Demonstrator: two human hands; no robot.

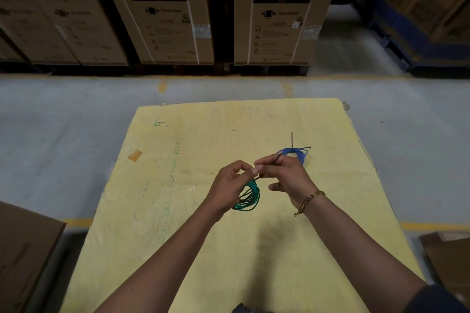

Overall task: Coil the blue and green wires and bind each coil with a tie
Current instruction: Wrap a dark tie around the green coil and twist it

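A warehouse: tall cardboard boxes [162, 10] printed "LG Washing Machine" stand in rows on pallets, on a grey concrete floor [63, 114] with painted yellow lines [432, 226].

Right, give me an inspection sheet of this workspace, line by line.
Surface: yellow board, green pen scribbles on it.
Job's things: blue coil lies on the board, a black tie standing up from it; green coil held above the board, second tie at its top.
Clutter: brown tape scrap near the board's left edge.
Hands: left hand grips the green coil; right hand pinches the second tie.
Cables: nothing seen beyond the two wires.
Surroundings: washing machine cartons behind, grey floor with yellow lines, cardboard at both near sides.
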